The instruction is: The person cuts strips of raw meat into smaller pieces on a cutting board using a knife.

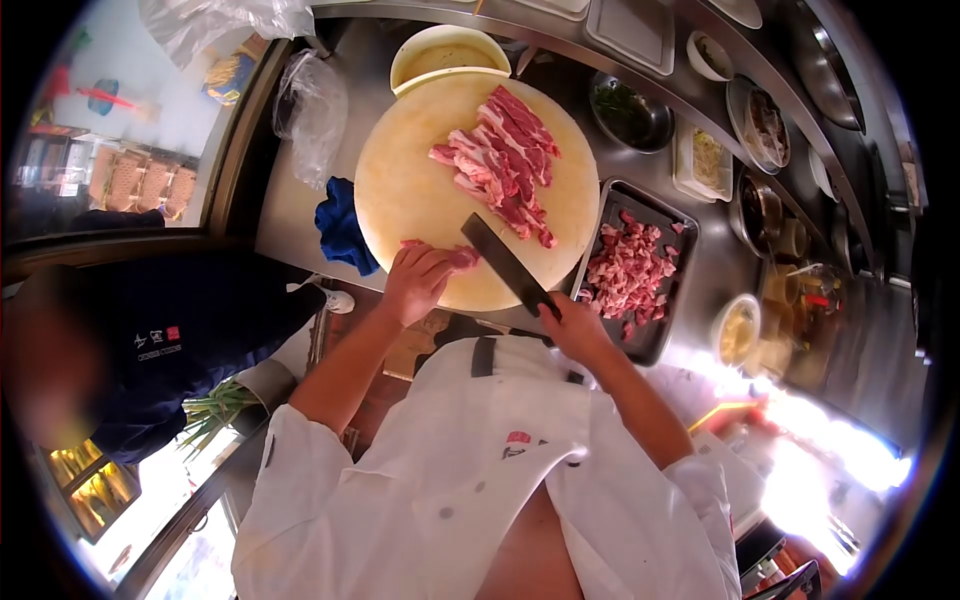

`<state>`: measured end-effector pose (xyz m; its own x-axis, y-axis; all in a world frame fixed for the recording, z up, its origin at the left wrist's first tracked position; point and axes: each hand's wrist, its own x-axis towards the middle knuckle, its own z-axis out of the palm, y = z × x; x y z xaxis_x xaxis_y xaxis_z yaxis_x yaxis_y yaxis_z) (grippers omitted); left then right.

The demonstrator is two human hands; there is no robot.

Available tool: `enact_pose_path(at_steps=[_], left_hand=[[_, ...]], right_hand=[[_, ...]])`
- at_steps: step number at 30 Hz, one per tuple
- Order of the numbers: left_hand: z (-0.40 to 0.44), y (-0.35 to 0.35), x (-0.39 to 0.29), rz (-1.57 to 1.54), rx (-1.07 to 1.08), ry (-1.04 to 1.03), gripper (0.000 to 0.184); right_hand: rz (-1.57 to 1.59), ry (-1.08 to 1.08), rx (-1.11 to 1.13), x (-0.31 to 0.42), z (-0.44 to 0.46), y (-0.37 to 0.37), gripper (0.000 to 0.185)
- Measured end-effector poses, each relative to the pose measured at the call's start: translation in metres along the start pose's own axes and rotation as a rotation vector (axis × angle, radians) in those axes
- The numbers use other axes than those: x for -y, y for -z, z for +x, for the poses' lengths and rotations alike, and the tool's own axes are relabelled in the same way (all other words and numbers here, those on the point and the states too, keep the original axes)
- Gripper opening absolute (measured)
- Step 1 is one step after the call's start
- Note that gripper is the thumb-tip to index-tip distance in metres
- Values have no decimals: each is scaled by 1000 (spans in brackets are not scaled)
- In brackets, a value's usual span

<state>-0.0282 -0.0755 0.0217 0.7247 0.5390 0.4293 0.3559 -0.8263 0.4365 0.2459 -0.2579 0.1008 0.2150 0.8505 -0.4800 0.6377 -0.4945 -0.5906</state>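
Note:
On the round cutting board [400,170], my left hand [418,280] presses a small piece of meat [464,258] near the front left edge. My right hand [573,325] grips the handle of a cleaver [502,262], whose dark blade points up and left, its tip just right of that piece. Several long strips of raw meat [505,150] lie on the upper part of the board. Right of the board, a dark metal tray [655,345] holds many small chunks of cut meat [630,268].
A white container [440,50] of liquid stands behind the board. A blue cloth [343,228] and a plastic bag [310,110] lie to the left. Bowls, including one with greens [628,110], stand at the right. Another person [170,340] in dark clothing is at the left.

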Motion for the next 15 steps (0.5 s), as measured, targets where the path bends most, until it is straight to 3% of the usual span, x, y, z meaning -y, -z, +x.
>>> enact_pose_path(at_steps=[4, 15], left_hand=[[3, 4, -10, 31, -9, 31, 24], [5, -21, -13, 13, -25, 11, 17]], right_hand=[[-80, 23, -74, 11, -10, 9, 25], [-155, 144, 29, 37, -11, -3, 21]])
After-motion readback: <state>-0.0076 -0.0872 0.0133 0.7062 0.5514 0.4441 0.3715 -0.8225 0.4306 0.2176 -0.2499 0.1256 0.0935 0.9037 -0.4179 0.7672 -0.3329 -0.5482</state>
